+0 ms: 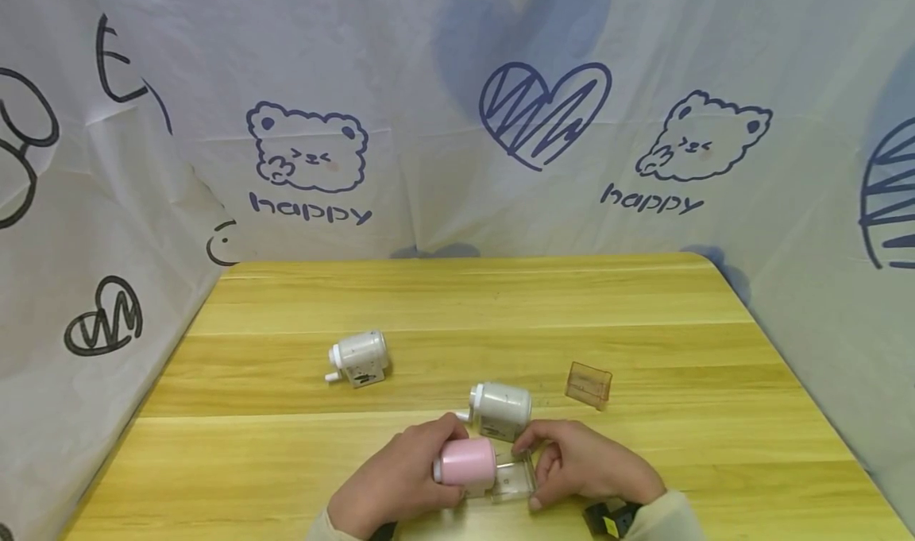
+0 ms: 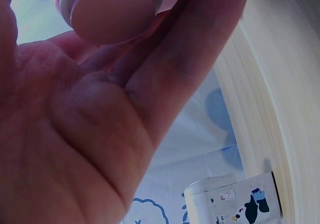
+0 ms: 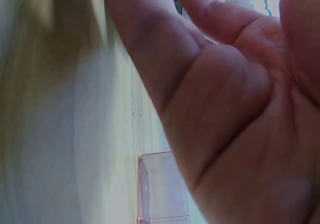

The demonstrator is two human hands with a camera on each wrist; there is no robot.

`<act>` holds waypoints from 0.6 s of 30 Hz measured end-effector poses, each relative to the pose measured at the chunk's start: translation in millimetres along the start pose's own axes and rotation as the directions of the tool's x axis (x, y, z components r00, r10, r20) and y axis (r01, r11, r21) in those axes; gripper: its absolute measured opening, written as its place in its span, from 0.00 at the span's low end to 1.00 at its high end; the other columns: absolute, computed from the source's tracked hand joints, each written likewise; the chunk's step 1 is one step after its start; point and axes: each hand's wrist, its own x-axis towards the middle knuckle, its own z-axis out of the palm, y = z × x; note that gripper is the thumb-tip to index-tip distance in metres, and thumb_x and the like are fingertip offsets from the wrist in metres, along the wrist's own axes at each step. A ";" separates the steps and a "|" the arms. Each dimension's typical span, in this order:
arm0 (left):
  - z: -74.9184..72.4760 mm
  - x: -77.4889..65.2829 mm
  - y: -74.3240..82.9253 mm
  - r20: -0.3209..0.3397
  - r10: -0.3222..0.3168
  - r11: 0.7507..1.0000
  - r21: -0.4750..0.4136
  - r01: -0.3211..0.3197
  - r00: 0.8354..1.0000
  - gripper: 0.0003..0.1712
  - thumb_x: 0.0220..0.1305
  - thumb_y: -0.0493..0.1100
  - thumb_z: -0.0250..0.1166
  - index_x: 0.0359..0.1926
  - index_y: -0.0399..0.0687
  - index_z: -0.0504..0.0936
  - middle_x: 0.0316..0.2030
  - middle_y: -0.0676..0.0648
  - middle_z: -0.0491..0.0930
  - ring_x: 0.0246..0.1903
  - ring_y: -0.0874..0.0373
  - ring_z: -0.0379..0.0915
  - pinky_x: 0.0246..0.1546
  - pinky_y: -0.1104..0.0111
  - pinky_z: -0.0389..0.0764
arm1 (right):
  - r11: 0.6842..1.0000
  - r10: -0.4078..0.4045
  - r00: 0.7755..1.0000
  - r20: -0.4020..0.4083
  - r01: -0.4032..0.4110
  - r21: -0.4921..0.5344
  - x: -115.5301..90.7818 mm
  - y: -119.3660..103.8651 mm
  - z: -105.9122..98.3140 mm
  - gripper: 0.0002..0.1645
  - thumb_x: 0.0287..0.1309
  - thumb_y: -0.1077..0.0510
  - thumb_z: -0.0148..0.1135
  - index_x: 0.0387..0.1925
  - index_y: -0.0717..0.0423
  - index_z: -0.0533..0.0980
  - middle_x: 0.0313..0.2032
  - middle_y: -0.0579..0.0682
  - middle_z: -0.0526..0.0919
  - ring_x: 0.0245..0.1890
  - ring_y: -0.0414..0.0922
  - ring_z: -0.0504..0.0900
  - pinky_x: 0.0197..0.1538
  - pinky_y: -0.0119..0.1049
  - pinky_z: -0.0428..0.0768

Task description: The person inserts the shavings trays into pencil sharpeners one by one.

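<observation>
In the head view my left hand [image 1: 407,471] grips a pink hand-crank pencil sharpener [image 1: 468,463] near the table's front edge. Its round pink end [image 2: 112,14] shows between the fingers in the left wrist view. Against the sharpener's right side is a clear plastic shavings drawer [image 1: 513,484], pinched at its right end by my right hand [image 1: 589,463]. I cannot tell whether the drawer is partly inside the body. Just beyond the hands stands a white pencil sharpener [image 1: 503,404], its crank pointing left. The right hand's fingertips are mostly hidden in the right wrist view.
A second white sharpener [image 1: 363,352] with printed figures stands farther back on the left. An orange-tinted clear drawer [image 1: 589,384] lies to the right, beyond my right hand. The wooden table [image 1: 457,295] meets a printed cloth [image 1: 429,175] at its back and sides.
</observation>
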 end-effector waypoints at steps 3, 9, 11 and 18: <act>-0.8 0.3 0.5 0.001 0.000 1.000 0.000 0.000 1.000 0.26 0.44 0.46 0.71 0.47 0.58 0.71 0.33 0.60 0.73 0.28 0.66 0.70 0.30 0.70 0.72 | 1.000 -0.004 1.000 0.003 0.004 -0.004 0.8 0.1 0.0 0.32 0.41 0.55 0.76 0.50 0.54 0.73 0.28 0.52 0.83 0.28 0.50 0.82 0.31 0.39 0.79; -1.8 1.0 0.0 0.004 0.006 1.000 0.000 -0.006 1.000 0.26 0.44 0.46 0.71 0.47 0.57 0.71 0.33 0.60 0.73 0.28 0.66 0.69 0.30 0.71 0.72 | 0.999 -0.038 0.999 0.006 0.038 -0.014 1.0 -0.7 1.8 0.32 0.41 0.56 0.76 0.50 0.54 0.74 0.27 0.51 0.83 0.28 0.48 0.83 0.31 0.39 0.80; -1.6 1.0 0.0 0.006 0.007 1.000 0.001 -0.007 1.000 0.26 0.44 0.46 0.71 0.47 0.57 0.71 0.33 0.60 0.73 0.28 0.66 0.70 0.30 0.71 0.73 | 0.999 -0.039 0.999 0.008 0.039 -0.013 0.6 -1.7 2.8 0.31 0.41 0.56 0.76 0.50 0.54 0.74 0.26 0.51 0.83 0.27 0.47 0.83 0.31 0.39 0.80; -1.2 0.8 0.0 0.009 -0.003 1.000 -0.024 0.004 1.000 0.26 0.44 0.45 0.71 0.46 0.58 0.71 0.32 0.60 0.73 0.28 0.66 0.70 0.29 0.71 0.73 | 1.000 -0.016 1.000 0.002 0.016 -0.018 0.7 -7.7 6.2 0.30 0.40 0.59 0.76 0.48 0.56 0.74 0.25 0.50 0.83 0.26 0.47 0.83 0.30 0.37 0.79</act>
